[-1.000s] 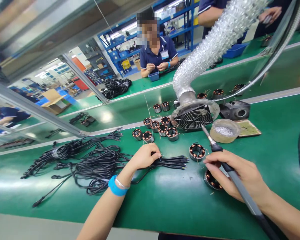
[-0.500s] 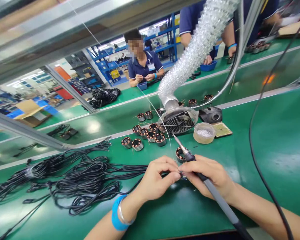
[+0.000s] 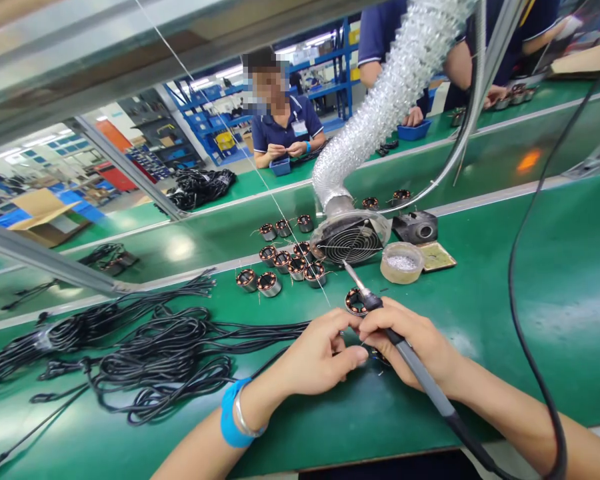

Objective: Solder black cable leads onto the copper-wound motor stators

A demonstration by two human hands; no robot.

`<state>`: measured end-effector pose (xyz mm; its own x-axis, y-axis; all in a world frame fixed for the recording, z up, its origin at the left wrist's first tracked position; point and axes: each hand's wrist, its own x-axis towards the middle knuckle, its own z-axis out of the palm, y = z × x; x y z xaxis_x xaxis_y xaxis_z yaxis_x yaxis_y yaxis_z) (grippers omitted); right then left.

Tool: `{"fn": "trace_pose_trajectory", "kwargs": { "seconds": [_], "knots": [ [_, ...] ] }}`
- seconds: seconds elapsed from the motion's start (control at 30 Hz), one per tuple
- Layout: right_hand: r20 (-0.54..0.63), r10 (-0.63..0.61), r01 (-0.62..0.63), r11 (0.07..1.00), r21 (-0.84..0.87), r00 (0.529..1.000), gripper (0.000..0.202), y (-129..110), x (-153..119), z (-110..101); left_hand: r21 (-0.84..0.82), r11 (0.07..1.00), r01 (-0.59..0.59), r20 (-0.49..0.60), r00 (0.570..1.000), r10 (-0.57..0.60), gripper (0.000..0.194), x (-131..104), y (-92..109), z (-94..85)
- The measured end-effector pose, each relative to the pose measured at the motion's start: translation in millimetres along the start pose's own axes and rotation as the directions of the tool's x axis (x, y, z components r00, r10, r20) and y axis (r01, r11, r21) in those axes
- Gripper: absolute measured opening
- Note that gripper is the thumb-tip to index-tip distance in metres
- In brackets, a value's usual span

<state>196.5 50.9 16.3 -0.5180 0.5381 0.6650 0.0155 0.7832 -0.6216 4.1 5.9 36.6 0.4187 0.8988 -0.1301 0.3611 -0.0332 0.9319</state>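
Note:
My right hand (image 3: pixel 415 340) is closed round a soldering iron (image 3: pixel 420 375), whose metal tip points up and left toward the round fan grille (image 3: pixel 353 241). My left hand (image 3: pixel 325 353) meets it at the fingertips, thumb and fingers curled about the end of a black cable (image 3: pixel 270 360); small wire ends there are mostly hidden. Just beyond my fingers sits a copper-wound stator (image 3: pixel 355 301). Several more stators (image 3: pixel 269 285) stand in a group behind and to the left. A solder wire (image 3: pixel 300 247) hangs down from above, its end near my left hand.
Bundles of black cables (image 3: pixel 155 353) cover the left of the green bench (image 3: pixel 555 300). A round tub (image 3: pixel 401 263), a sponge tray (image 3: pixel 437 257) and a black holder (image 3: pixel 416 228) are right of the fan. A silver duct (image 3: pixel 375 100) rises behind. Co-workers (image 3: pixel 285 130) sit across.
The view has shifted slightly. My fingertips have closed in on each other, with the iron still in my right hand. At the upper right, a co-worker's hand has moved to the stators.

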Motion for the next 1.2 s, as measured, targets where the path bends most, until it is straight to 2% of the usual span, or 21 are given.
{"fn": "trace_pose_trajectory", "kwargs": {
  "seconds": [0.07, 0.1, 0.2, 0.27, 0.37, 0.53, 0.73, 0.87, 1.0, 1.1, 1.2],
  "knots": [
    [0.004, 0.000, 0.000, 1.000, 0.024, 1.000, 0.018, -3, 1, -2, 0.099, 0.994, -0.036, 0.010, 0.999, 0.036, 0.017, 0, 1, -2.8],
    [0.000, 0.003, -0.003, 1.000, 0.024, 1.000, 0.018, -3, 1, -3, 0.086, 0.996, -0.014, 0.025, 1.000, 0.012, 0.021, 0, 0, -3.5],
    [0.001, 0.036, -0.036, 0.999, -0.014, 0.999, 0.018, -2, -1, -5, -0.112, 0.987, 0.113, 0.049, 0.993, -0.108, 0.033, 0, -5, -2.7],
    [0.016, 0.041, -0.040, 0.998, -0.052, 0.999, 0.021, 1, -3, -5, -0.227, 0.964, 0.137, 0.041, 0.991, -0.131, 0.040, 2, -9, -0.7],
    [0.029, 0.014, -0.012, 0.996, -0.091, 0.999, 0.025, 4, -5, -2, -0.294, 0.945, 0.145, 0.043, 0.989, -0.138, 0.045, 5, -13, 2.4],
    [0.024, -0.018, 0.022, 0.989, -0.147, 1.000, 0.025, 0, -7, 3, -0.255, 0.961, 0.109, 0.020, 0.994, -0.107, 0.039, 7, -12, 4.7],
    [0.042, 0.054, -0.048, 0.990, -0.135, 0.998, 0.029, -7, -8, 0, -0.317, 0.939, 0.134, -0.017, 0.989, -0.147, 0.026, 8, -11, 7.0],
    [0.101, 0.057, -0.046, 0.993, -0.108, 0.993, 0.032, -5, -8, -1, -0.408, 0.897, 0.170, 0.014, 0.983, -0.180, 0.029, 6, -16, 9.8],
    [0.112, 0.052, -0.039, 0.992, -0.116, 0.992, 0.036, -3, -12, 3, -0.458, 0.867, 0.197, 0.072, 0.980, -0.185, 0.037, 5, -20, 10.5],
    [0.129, 0.053, -0.034, 0.989, -0.147, 0.990, 0.040, -3, -16, 5, -0.481, 0.852, 0.207, 0.050, 0.977, -0.209, 0.039, 5, -20, 11.1],
    [0.172, 0.056, -0.032, 0.990, -0.139, 0.984, 0.042, -3, -18, 4, -0.492, 0.846, 0.205, 0.002, 0.972, -0.235, 0.032, 6, -17, 12.7]
  ]
}}
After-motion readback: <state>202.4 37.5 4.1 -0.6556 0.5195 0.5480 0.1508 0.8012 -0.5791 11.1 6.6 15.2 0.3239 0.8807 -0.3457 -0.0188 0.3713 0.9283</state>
